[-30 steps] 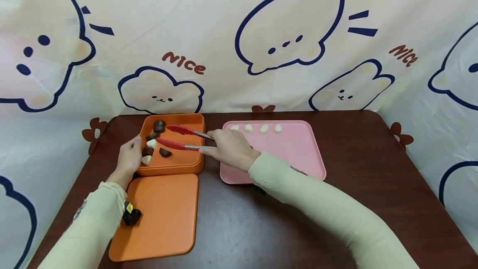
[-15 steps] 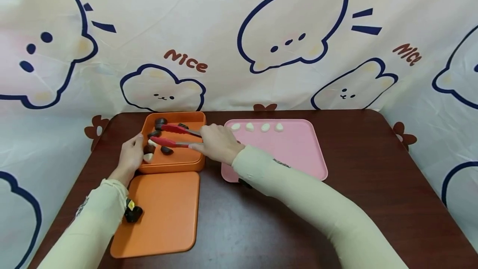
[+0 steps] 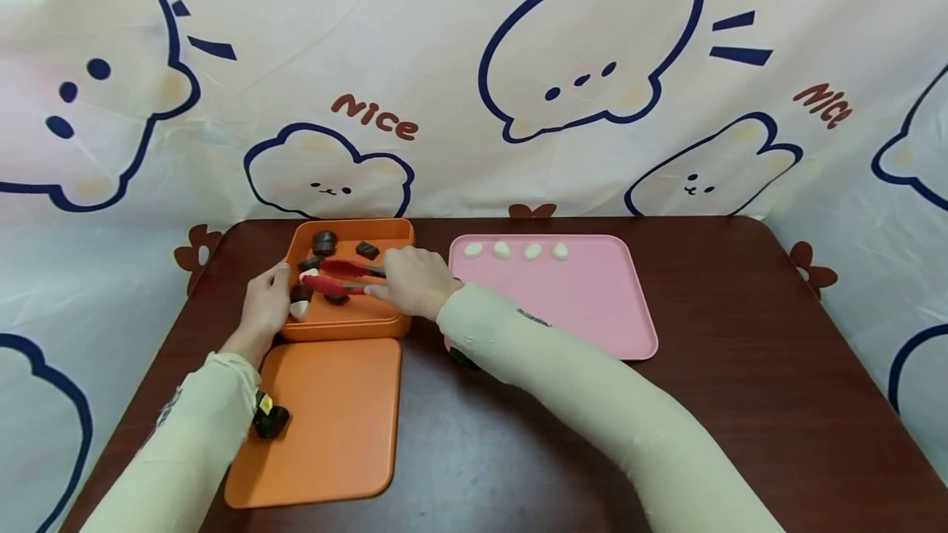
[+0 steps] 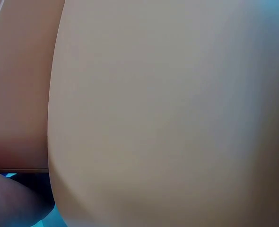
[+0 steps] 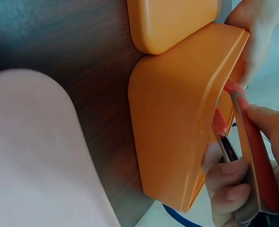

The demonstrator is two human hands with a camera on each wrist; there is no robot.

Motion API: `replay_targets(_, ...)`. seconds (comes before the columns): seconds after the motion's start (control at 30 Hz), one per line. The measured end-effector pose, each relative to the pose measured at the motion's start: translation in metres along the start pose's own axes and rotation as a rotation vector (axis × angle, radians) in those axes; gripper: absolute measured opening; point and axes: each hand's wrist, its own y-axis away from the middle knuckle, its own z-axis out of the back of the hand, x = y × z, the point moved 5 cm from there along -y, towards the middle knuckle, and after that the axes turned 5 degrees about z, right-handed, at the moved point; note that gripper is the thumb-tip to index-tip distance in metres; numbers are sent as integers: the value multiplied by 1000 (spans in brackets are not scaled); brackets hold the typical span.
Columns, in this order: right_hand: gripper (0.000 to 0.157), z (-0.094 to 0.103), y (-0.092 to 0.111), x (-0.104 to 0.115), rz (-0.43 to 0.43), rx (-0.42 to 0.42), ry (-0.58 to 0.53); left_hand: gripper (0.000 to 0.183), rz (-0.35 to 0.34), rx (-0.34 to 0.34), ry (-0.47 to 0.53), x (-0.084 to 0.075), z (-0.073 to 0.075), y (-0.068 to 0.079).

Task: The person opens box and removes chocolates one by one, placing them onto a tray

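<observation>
An orange box (image 3: 348,331) holds several dark brown and whitish chocolate-like pieces, among them a dark stack (image 3: 323,243) and a dark bar (image 3: 367,250). My left hand (image 3: 265,303) grips the box's left rim. My right hand (image 3: 416,280) holds red-tipped tongs (image 3: 346,268), their arms spread apart, low inside the box. The lower tip overlaps a whitish piece (image 3: 311,273) near the left wall. In the right wrist view the fingers wrap the red handle (image 5: 260,161), and the tips dip behind the orange wall (image 5: 168,123).
A pink tray (image 3: 578,303) stands to the right, with several white pieces (image 3: 532,252) in a row along its back edge. An orange lid (image 3: 326,426) lies flat in front of the box; it fills most of the left wrist view. A printed cloth (image 3: 444,179) hangs behind the table.
The right hand and tongs have moved left and lower into the box, and the tong tips have come closer together. The left hand keeps its hold on the rim. The head view shifted slightly.
</observation>
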Motion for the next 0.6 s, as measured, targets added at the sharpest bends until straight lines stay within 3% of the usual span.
replay_targets(0.6,40,-1,-11,11,-44,4,74,60,-24,1,-3,-1,1,-1)
